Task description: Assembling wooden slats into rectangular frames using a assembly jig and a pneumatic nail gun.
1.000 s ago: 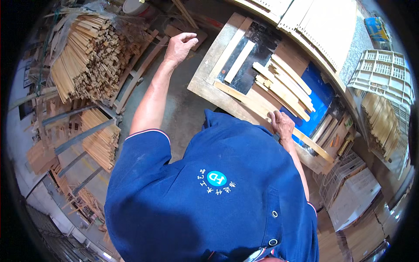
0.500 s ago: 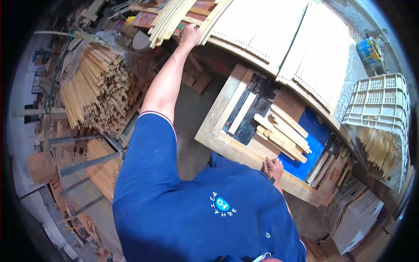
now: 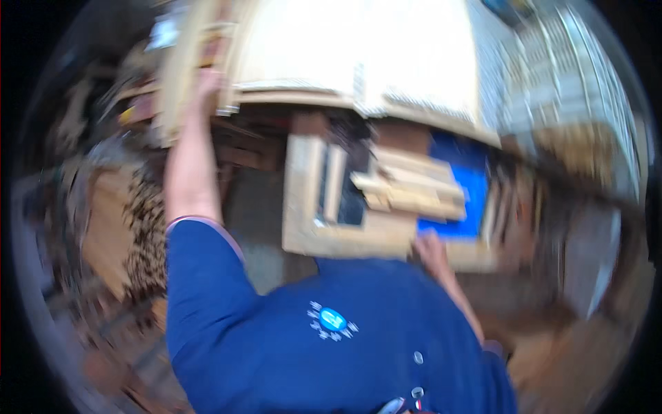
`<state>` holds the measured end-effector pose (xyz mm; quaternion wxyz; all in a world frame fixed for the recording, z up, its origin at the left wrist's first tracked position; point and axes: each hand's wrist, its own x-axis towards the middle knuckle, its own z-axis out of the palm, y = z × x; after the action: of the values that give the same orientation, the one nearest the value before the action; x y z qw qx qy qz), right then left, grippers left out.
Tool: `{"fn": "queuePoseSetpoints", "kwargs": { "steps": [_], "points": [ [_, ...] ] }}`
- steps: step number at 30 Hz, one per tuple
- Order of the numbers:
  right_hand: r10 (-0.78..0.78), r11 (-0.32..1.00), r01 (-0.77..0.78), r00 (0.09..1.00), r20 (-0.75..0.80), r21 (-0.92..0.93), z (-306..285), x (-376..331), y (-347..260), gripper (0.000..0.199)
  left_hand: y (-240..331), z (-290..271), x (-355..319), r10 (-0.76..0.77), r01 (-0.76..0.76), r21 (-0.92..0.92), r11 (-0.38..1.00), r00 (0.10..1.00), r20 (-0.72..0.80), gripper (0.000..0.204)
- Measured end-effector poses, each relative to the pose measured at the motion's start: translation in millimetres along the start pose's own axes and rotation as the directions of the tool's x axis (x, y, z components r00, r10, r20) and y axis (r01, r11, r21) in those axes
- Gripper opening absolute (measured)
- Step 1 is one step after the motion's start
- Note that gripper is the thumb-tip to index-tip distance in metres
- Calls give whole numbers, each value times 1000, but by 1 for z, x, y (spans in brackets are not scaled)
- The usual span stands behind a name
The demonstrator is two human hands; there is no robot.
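Observation:
My left hand (image 3: pixel 209 81) reaches to the far left, smeared by motion, so its fingers do not show clearly. Right beside it, long pale wooden strips (image 3: pixel 179 83) jut over the table's near edge, and more strips lie to its right. Close to my body, my right hand (image 3: pixel 430 250) is curled at the near edge of a wooden frame (image 3: pixel 301 200); whether anything is inside its fingers is hidden. Short wooden sticks (image 3: pixel 414 190) are piled in front of it, partly over a blue surface (image 3: pixel 472 190).
Pale strips lie side by side in wide sheets (image 3: pixel 296 45) across the table. At right stands a white plastic crate (image 3: pixel 552 65) with wooden sticks (image 3: pixel 576 152) below. A big bundle of sticks (image 3: pixel 114 228) is at left, next to the floor gap (image 3: pixel 255 207).
The whole view has swung, so the table sits squarer and further left, with more blur. My left hand is still beside the long strips; my right hand stays at the frame's edge.

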<state>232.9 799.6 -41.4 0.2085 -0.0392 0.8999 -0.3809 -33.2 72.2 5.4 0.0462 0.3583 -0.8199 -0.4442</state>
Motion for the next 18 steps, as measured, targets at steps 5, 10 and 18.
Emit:
{"fn": "queuePoseSetpoints", "kwargs": {
  "steps": [5, 10, 18],
  "points": [
    [328, 617, -461, 887, 325, 638, -66, -3, 18, 42, -12, -71, 5, -77, 39, 173, 984, 972, 220, 12],
    [415, 528, -595, 803, 427, 606, -100, -52, 2, 64, -37, -81, -38, -48, 41, 98, 994, 996, 74, 11],
    [-334, 797, 65, 875, 349, 600, -99, -124, -116, 80, -32, -59, -195, 136, -133, 31, 991, 981, -139, 5]
  ]
}}
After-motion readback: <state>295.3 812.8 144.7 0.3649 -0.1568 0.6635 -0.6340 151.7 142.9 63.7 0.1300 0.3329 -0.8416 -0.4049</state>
